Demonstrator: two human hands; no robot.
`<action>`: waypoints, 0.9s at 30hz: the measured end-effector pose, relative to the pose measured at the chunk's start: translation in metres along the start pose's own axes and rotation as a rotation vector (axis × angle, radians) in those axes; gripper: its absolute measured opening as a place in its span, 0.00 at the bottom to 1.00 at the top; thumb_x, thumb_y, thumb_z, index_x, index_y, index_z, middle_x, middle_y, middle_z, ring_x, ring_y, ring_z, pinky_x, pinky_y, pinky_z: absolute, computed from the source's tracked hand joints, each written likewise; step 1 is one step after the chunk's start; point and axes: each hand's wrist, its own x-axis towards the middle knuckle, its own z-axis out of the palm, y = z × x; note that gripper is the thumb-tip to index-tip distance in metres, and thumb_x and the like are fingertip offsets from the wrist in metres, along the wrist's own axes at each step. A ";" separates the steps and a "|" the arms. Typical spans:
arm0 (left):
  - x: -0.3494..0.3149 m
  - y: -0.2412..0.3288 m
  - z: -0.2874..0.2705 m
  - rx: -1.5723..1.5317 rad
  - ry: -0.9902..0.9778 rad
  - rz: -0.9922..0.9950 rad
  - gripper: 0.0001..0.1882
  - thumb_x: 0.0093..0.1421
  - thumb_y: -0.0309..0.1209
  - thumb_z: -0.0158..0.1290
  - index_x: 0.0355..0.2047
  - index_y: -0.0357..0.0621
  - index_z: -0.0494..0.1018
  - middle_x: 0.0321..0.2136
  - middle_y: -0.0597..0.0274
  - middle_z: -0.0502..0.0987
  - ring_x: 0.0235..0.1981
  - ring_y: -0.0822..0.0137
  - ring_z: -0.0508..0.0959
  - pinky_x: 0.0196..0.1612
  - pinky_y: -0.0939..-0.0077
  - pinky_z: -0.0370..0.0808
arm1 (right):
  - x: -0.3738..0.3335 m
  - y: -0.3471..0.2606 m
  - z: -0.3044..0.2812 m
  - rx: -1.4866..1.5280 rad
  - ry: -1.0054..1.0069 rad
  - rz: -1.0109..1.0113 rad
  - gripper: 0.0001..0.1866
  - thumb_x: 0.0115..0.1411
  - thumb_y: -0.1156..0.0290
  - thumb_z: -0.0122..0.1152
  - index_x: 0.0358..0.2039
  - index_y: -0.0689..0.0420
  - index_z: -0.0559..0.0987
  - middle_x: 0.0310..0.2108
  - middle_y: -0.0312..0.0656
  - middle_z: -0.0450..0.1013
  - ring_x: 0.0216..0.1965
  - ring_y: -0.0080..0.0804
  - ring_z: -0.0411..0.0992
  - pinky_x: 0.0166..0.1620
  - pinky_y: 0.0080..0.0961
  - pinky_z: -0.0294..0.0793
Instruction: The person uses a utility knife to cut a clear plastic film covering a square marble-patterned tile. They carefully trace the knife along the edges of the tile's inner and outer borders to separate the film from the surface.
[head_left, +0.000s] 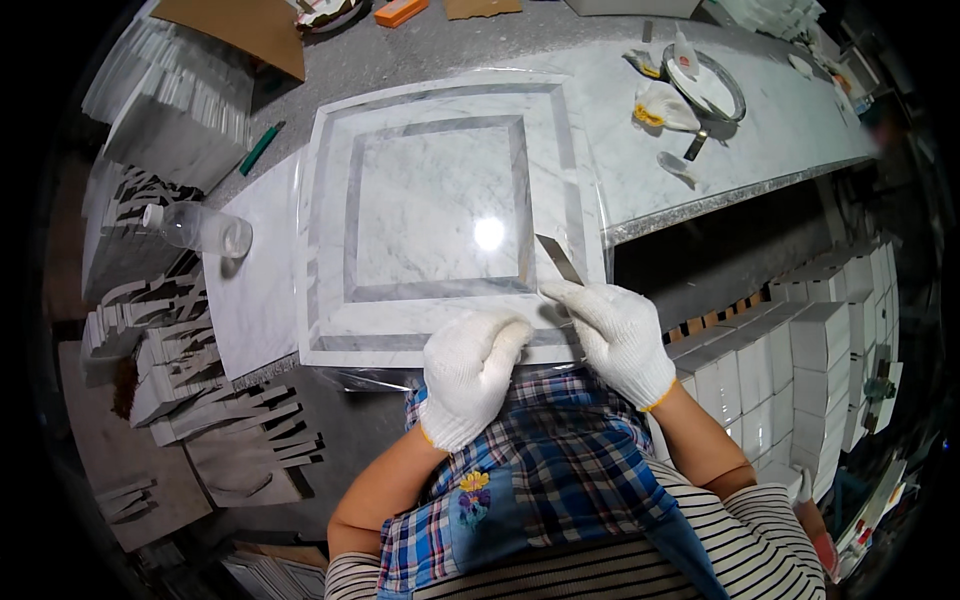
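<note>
A square marble panel [430, 200] with two grey inlaid frames lies in front of me, clear film around its edges. My right hand [620, 335], in a white knit glove, pinches a flat metal scraper blade [559, 258]. The blade points up and left over the panel's lower right part. My left hand [475, 375], gloved the same way, is closed at the panel's near edge. Its fingers curl inward, and whatever they may hold is hidden. A bright light reflects off the panel between the inlaid frame's right side and centre.
At left lie a clear plastic bottle [205, 230], a green-handled tool [262, 148] and stacked tile pieces [180, 100]. A round dish [718, 88] holding a glue bottle [685, 55] stands at upper right, beside a spare glove [665, 107]. White boxes [765, 370] fill the lower right.
</note>
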 end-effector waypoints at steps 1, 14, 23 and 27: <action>0.003 0.004 0.000 -0.143 -0.016 -0.189 0.08 0.66 0.27 0.56 0.37 0.34 0.81 0.21 0.58 0.79 0.22 0.68 0.78 0.31 0.73 0.73 | 0.000 -0.003 0.000 0.036 -0.012 0.050 0.20 0.64 0.74 0.57 0.57 0.52 0.80 0.31 0.43 0.81 0.30 0.43 0.80 0.35 0.33 0.79; 0.019 -0.001 0.015 -0.522 -0.162 -0.627 0.20 0.64 0.33 0.60 0.52 0.31 0.76 0.44 0.53 0.82 0.44 0.67 0.80 0.48 0.75 0.77 | -0.008 -0.013 0.013 0.005 0.029 0.317 0.22 0.67 0.69 0.57 0.60 0.59 0.74 0.30 0.48 0.81 0.30 0.49 0.81 0.34 0.39 0.79; 0.016 0.003 0.016 -0.744 -0.035 -0.761 0.16 0.71 0.36 0.53 0.44 0.32 0.78 0.39 0.53 0.82 0.39 0.64 0.81 0.45 0.72 0.78 | 0.004 -0.043 0.015 0.080 -0.144 0.135 0.19 0.63 0.67 0.63 0.52 0.60 0.80 0.32 0.47 0.80 0.32 0.50 0.79 0.35 0.41 0.77; 0.010 -0.035 0.011 -1.216 0.047 -0.773 0.15 0.72 0.36 0.51 0.42 0.32 0.76 0.48 0.40 0.79 0.47 0.51 0.81 0.54 0.56 0.80 | -0.003 -0.042 0.010 0.114 -0.227 0.183 0.22 0.63 0.65 0.63 0.57 0.58 0.78 0.32 0.48 0.81 0.33 0.48 0.80 0.36 0.39 0.78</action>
